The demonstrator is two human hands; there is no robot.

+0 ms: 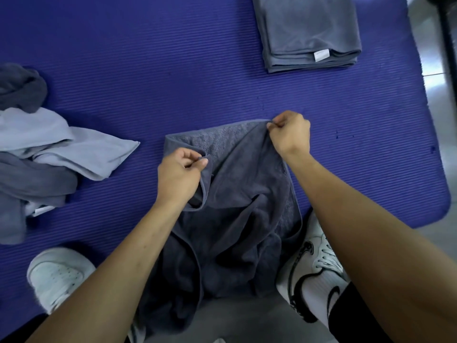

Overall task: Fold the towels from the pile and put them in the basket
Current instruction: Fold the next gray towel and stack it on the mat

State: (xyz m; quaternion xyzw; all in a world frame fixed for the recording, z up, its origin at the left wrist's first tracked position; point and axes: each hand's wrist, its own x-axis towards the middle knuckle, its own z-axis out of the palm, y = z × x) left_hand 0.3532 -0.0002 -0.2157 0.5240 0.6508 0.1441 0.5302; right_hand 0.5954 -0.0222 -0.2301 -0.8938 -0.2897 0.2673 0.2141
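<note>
A dark grey towel (237, 199) hangs crumpled between my arms, its far part lying on the blue mat (173, 70). My left hand (180, 174) pinches the towel's edge near its left side. My right hand (289, 134) pinches the far right corner, held a little further out. A pile of unfolded towels (44, 149), light and dark grey, lies at the left of the mat. A stack of folded grey towels (309, 33) sits at the far right of the mat. No basket is in view.
My two white shoes, one (57, 276) at lower left on the mat and one (314, 266) at lower right by the mat's edge. Grey floor (435, 70) runs along the right beyond the mat.
</note>
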